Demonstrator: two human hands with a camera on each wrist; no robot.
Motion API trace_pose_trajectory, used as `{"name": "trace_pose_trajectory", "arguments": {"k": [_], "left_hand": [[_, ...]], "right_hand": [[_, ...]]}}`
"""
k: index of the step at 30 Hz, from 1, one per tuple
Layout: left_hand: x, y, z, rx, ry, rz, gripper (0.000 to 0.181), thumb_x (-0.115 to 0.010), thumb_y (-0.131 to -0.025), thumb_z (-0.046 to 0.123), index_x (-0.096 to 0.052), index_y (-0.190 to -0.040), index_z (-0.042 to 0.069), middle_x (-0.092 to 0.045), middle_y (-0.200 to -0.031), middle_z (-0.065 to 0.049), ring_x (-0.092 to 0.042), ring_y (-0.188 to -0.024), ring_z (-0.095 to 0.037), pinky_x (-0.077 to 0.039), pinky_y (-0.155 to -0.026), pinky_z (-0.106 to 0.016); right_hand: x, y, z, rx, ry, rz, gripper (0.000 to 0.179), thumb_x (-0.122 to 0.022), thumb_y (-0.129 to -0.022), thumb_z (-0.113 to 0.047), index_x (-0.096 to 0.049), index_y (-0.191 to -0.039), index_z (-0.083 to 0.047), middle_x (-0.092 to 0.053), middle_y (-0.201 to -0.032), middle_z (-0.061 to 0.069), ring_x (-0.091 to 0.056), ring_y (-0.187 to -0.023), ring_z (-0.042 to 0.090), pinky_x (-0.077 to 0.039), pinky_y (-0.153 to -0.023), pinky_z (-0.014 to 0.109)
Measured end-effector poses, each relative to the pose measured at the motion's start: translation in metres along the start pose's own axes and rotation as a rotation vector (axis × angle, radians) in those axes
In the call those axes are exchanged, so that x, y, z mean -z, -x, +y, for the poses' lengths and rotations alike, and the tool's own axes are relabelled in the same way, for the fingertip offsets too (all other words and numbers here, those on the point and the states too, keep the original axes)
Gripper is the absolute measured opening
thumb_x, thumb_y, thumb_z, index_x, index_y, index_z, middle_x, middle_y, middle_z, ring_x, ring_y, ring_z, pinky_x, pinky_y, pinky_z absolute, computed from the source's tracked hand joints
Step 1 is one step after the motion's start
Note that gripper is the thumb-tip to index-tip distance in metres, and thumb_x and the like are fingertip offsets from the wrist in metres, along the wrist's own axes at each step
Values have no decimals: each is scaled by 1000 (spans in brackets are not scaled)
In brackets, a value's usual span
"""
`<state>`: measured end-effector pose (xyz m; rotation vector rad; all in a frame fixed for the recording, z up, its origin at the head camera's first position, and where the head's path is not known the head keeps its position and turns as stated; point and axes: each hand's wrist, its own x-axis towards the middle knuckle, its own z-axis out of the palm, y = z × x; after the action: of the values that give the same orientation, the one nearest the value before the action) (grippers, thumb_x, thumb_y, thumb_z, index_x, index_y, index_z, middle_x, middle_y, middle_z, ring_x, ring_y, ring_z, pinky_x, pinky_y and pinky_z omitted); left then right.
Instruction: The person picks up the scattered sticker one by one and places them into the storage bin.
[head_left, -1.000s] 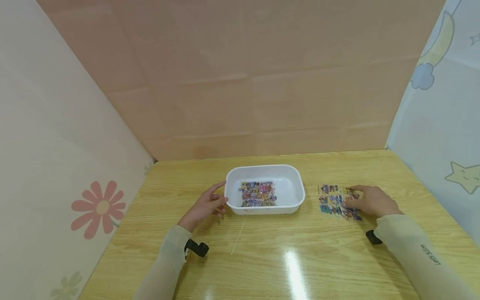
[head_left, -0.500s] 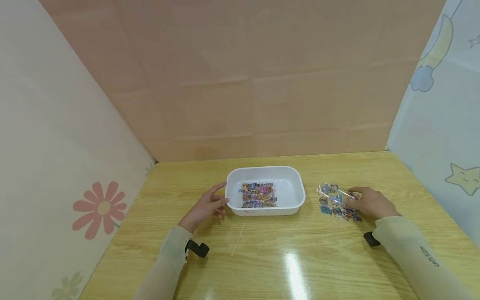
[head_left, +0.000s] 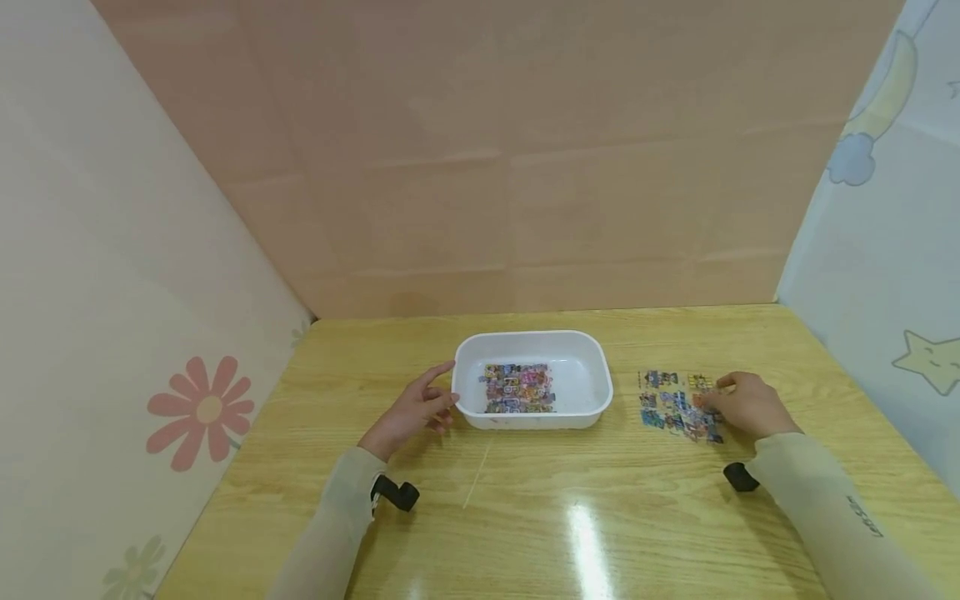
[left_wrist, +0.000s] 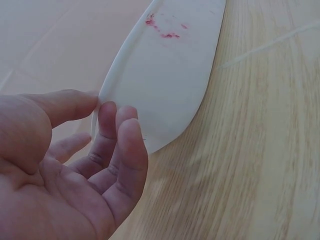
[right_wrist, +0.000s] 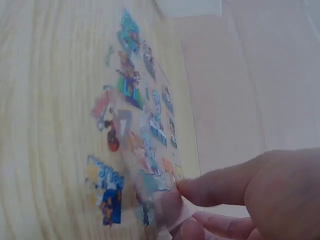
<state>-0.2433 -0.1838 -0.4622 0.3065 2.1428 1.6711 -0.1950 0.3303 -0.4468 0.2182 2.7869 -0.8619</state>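
At the left end of a white plastic tub (head_left: 532, 422), my left hand (head_left: 408, 412) touches the rim with the thumb, other fingers loosely bent beside its outer wall. The left wrist view shows this hand (left_wrist: 75, 165) close to the tub's wall (left_wrist: 165, 65), which has red marks. To the right, my right hand (head_left: 750, 406) pinches the near-right part of a clear sticker sheet (head_left: 663, 400) printed with small colourful figures. In the right wrist view, the thumb lies on one face of the sheet (right_wrist: 132, 95) and fingertips show through it from behind.
Inside the tub lie colourful printed clear sheets (head_left: 517, 387), toward its left side. The wooden table (head_left: 525, 508) meets a pinkish back wall (head_left: 510, 208) and patterned side walls. A thin pale line (head_left: 476, 475) runs on the table before the tub.
The right hand's fingers have shifted slightly right along the sticker sheet, and the glare on the sheet has changed. The left hand and tub stay in place.
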Motion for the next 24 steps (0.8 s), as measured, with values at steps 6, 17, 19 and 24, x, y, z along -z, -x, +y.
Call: {"name": "trace_pose_trajectory", "arguments": {"k": [6, 17, 19, 24], "left_hand": [[0, -1, 1, 1, 9, -1, 67, -61, -101, 19, -28, -159, 22, -64, -106, -25, -64, -77, -19, -56, -68, -32], [0, 0, 2, -9, -2, -13, 66, -61, -102, 20, -28, -159, 23, -64, -107, -25, -64, -79, -21, -56, -69, -33], [0, -1, 2, -9, -5, -16, 66, -61, -102, 21, -27, -159, 23, -64, -107, -24, -64, -79, -20, -57, -70, -33], [0, 0, 1, -8, 6, -10, 66, -60, -102, 20, -27, -159, 23, -64, -106, -24, -64, -78, -19, -56, -69, -32]], "right_hand": [[3, -3, 2, -4, -110, 20, 46, -45, -104, -23, -53, -127, 15, -69, -104, 23, -63, -88, 30, -49, -73, 44], [8, -3, 4, -8, -318, -40, 53, -41, -108, -28, -44, -135, 18, -70, -94, 5, -55, -67, 17, -46, -55, 34], [10, -3, 4, -16, -347, -58, 55, -40, -108, -29, -42, -137, 17, -68, -92, 1, -54, -66, 15, -46, -55, 33], [14, -2, 4, -11, -351, -69, 59, -40, -108, -34, -40, -139, 16, -66, -90, -6, -53, -71, 15, -45, -59, 32]]}}
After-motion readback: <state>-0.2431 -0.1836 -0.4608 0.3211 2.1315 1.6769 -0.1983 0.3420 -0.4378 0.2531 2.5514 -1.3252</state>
